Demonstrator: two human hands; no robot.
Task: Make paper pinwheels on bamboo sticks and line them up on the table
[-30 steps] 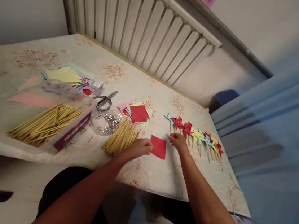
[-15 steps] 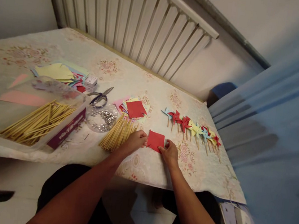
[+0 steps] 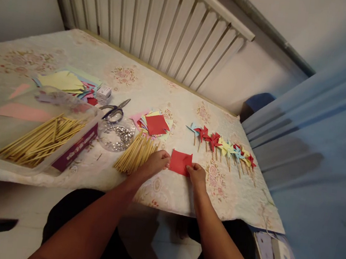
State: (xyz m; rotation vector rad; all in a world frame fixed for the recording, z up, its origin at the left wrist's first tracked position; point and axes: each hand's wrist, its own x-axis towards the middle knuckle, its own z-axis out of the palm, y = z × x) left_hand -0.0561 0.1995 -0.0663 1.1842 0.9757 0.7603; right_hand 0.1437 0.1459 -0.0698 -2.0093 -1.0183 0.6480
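Observation:
A red square of paper (image 3: 180, 163) is on the tablecloth in front of me, with small raised bits at its upper corners. My left hand (image 3: 157, 162) is closed at the left edge of the paper, thumb and fingers pinched together there. At the right edge, my right hand (image 3: 197, 175) pinches the paper between thumb and fingers. Just left of my left hand lies a bundle of thin wooden sticks (image 3: 135, 153). Behind it is a pile of coloured paper squares, a red one (image 3: 157, 125) on top.
Finished paper pinwheels (image 3: 214, 142) lie in a row at the right. At the left are scissors (image 3: 116, 111), a round clear dish of metal pins (image 3: 116, 136), a plastic box (image 3: 74, 147) of sticks, and coloured paper sheets (image 3: 61, 80). A radiator (image 3: 154, 22) stands behind the table.
My right fingers have moved slightly up along the right edge of the red paper, and the paper has turned a little. My left hand has stayed nearly in place.

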